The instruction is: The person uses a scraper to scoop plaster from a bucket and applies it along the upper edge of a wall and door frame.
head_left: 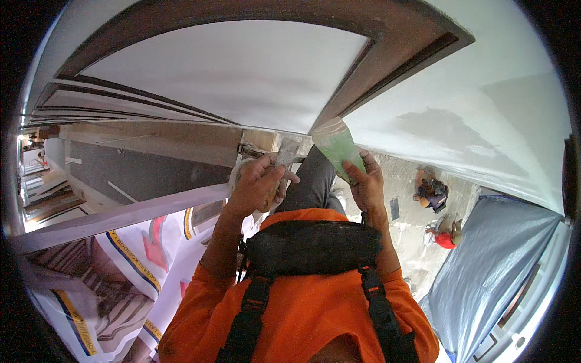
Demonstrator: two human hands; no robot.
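My left hand (pixel 261 183) is closed around a small flat scraper (pixel 287 150), its grey blade smeared with pale material. Part of a whitish object (pixel 237 172) shows behind that hand; I cannot tell what it is or whether the hand touches it. My right hand (pixel 364 180) pinches a thin, flat green scraper (pixel 339 147) by its lower right part. The green scraper's upper edge has a pale coating and overlaps the foot of a brown frame (pixel 357 78). The two tools are apart, both held in front of my body.
A white wall (pixel 502 78) with a greyish patch (pixel 437 125) rises on the right. Far below are a crouching person (pixel 433 195) and another person in red (pixel 446 237). A blue tarp (pixel 490 248) hangs at right, a printed banner sheet (pixel 151 254) at left.
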